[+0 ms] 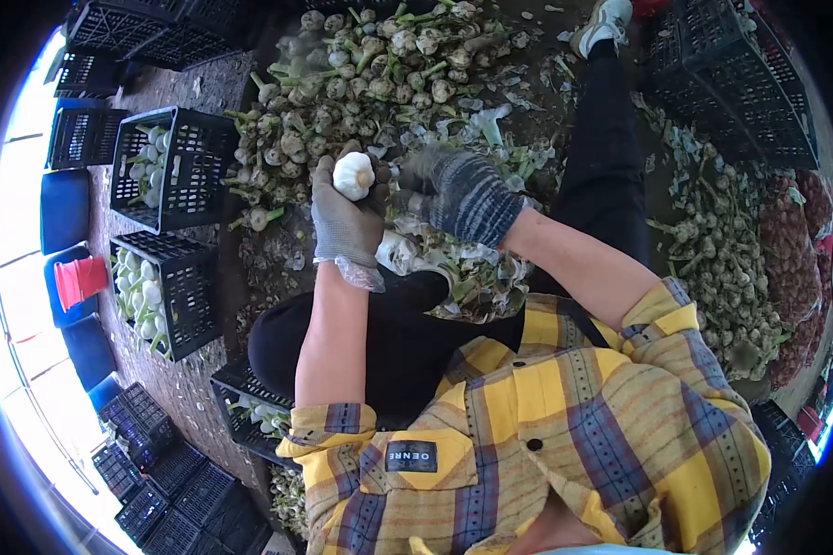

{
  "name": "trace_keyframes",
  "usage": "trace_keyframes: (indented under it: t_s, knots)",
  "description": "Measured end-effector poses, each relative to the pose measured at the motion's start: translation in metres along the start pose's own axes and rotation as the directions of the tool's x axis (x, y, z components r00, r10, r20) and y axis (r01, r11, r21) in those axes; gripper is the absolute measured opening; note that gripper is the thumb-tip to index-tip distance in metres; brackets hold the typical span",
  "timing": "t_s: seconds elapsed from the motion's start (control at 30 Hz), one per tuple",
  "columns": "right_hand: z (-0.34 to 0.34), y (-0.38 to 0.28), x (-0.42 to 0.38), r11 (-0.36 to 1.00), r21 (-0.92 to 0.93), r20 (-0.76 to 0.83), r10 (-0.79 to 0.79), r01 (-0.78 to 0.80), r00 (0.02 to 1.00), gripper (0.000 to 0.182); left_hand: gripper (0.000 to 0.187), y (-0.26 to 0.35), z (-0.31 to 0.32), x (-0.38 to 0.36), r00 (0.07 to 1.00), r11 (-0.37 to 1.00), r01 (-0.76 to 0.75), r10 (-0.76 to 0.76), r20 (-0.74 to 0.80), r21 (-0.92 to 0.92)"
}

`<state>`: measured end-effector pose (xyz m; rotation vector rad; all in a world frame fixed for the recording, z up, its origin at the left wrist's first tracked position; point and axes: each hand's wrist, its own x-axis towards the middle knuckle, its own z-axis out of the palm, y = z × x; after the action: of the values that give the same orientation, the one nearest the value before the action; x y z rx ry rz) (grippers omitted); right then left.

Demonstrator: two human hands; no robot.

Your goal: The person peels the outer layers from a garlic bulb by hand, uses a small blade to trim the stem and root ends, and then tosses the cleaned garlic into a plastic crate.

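Centrally, a peeled white garlic bulb [353, 176] sat at the fingertips end of the gloved left hand [347, 215], clamped between thumb and fingers, root end facing the right hand [461, 196]. That hand's fingers were motion-blurred near the bulb; whether they were closed or held something could not be told. The left forearm [331, 338] pointed straight ahead; the right forearm [588, 262] slanted inward.

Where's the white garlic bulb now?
In the head view, left of centre: the garlic bulb sits in the left hand, the right hand just to its right.
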<state>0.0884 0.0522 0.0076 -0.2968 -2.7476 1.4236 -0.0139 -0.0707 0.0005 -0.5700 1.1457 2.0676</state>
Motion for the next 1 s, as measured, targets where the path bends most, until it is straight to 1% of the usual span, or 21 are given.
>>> trace_keyframes:
  t_s: [0.07, 0.1, 0.13, 0.2, 0.23, 0.27, 0.33, 0.37, 0.47, 0.5, 0.57, 0.6, 0.63, 0.7, 0.73, 0.77, 0.8, 0.87, 0.9, 0.97, 1.0]
  knots:
    - [0.006, 0.002, 0.002, 0.985, 0.027, -0.294, -0.154, 0.169, 0.943, 0.032, 0.032, -0.001, 0.004, 0.0, 0.999, 0.998, 0.006, -0.009, -0.045, -0.062]
    - [0.006, -0.001, 0.005, 0.98, 0.105, -0.306, -0.131, 0.17, 0.943, 0.031, 0.031, -0.005, -0.001, 0.001, 0.97, 0.924, -0.242, 0.227, 0.086, 0.297]
    - [0.006, -0.005, 0.007, 0.968, 0.183, -0.316, -0.105, 0.17, 0.943, 0.03, 0.03, -0.01, -0.007, -0.001, 0.878, 0.668, -0.478, 0.384, 0.286, 0.571]
    - [0.007, -0.013, 0.014, 0.926, 0.336, -0.33, -0.053, 0.17, 0.942, 0.029, 0.029, -0.012, -0.006, -0.002, 0.871, 0.647, -0.491, 0.357, 0.337, 0.584]
    - [0.016, -0.006, 0.019, 0.904, 0.41, -0.301, 0.01, 0.12, 0.954, 0.023, 0.029, -0.01, 0.001, -0.003, 0.961, 0.901, -0.256, 0.2, 0.188, 0.351]
    - [0.018, 0.001, 0.022, 0.91, 0.4, -0.301, 0.018, 0.109, 0.953, 0.02, 0.028, -0.008, 0.006, -0.005, 0.995, 0.999, 0.009, -0.013, 0.096, 0.044]
    - [0.016, 0.012, 0.026, 0.921, 0.379, -0.302, 0.031, 0.09, 0.953, 0.016, 0.028, -0.006, 0.004, -0.005, 0.998, 0.99, 0.049, -0.052, 0.02, 0.134]
    - [0.011, 0.02, 0.027, 0.959, 0.262, -0.329, -0.019, 0.11, 0.944, 0.014, 0.028, -0.005, 0.003, -0.005, 0.997, 0.982, 0.071, -0.068, -0.018, 0.177]
    - [0.004, 0.035, 0.023, 0.97, 0.24, -0.281, 0.098, -0.029, 0.955, 0.017, 0.028, -0.005, -0.003, 0.003, 0.994, 0.989, 0.098, -0.093, -0.05, 0.112]
    - [0.005, 0.032, 0.026, 0.947, 0.288, -0.207, 0.206, -0.141, 0.956, 0.018, 0.028, -0.006, -0.004, 0.002, 0.989, 0.987, 0.128, -0.12, -0.083, 0.094]
    - [0.011, 0.021, 0.019, 0.911, 0.404, -0.216, 0.179, -0.079, 0.96, 0.018, 0.027, -0.004, -0.002, 0.001, 0.976, 0.982, 0.176, -0.167, -0.139, 0.061]
    - [0.011, 0.012, 0.016, 0.887, 0.46, -0.223, 0.165, -0.045, 0.961, 0.018, 0.027, -0.006, -0.003, 0.003, 0.981, 0.986, 0.158, -0.151, -0.118, 0.052]
    - [0.015, 0.014, 0.014, 0.897, 0.416, -0.288, -0.027, 0.151, 0.957, 0.016, 0.027, -0.009, -0.004, 0.003, 0.986, 0.989, 0.142, -0.137, -0.098, 0.044]
    - [0.015, 0.004, 0.013, 0.954, 0.1, -0.293, -0.242, 0.281, 0.925, 0.018, 0.027, -0.015, 0.003, 0.001, 0.985, 0.989, 0.148, -0.15, -0.088, -0.027]
    - [0.014, 0.0, 0.012, 0.938, -0.063, -0.269, -0.344, 0.34, 0.899, 0.02, 0.027, -0.015, 0.0, 0.002, 0.986, 0.991, 0.136, -0.133, -0.102, 0.017]
    - [0.012, -0.001, 0.013, 0.942, 0.058, -0.264, -0.304, 0.33, 0.915, 0.018, 0.027, -0.015, -0.005, 0.003, 0.987, 0.991, 0.122, -0.115, -0.114, 0.062]
    - [0.012, 0.006, 0.016, 0.962, 0.114, -0.299, -0.205, 0.248, 0.932, 0.017, 0.027, -0.014, -0.008, 0.003, 0.988, 0.989, 0.107, -0.094, -0.126, 0.105]
    - [0.01, 0.031, 0.024, 0.969, 0.232, -0.347, -0.001, 0.087, 0.938, 0.014, 0.03, -0.007, -0.003, 0.0, 0.978, 0.981, 0.145, -0.122, -0.17, 0.129]
    - [0.004, 0.036, 0.025, 0.968, 0.242, -0.237, 0.127, -0.069, 0.963, 0.016, 0.03, -0.004, 0.001, -0.001, 0.972, 0.978, 0.157, -0.128, -0.196, 0.14]
    - [0.011, 0.051, 0.02, 0.981, 0.178, -0.225, 0.114, -0.074, 0.968, 0.02, 0.031, -0.009, -0.001, 0.0, 0.964, 0.981, 0.149, -0.116, -0.239, 0.127]
    - [0.009, 0.049, 0.02, 0.987, 0.144, -0.226, 0.105, -0.073, 0.969, 0.022, 0.032, -0.01, -0.002, 0.002, 0.967, 0.983, 0.151, -0.125, -0.223, 0.107]
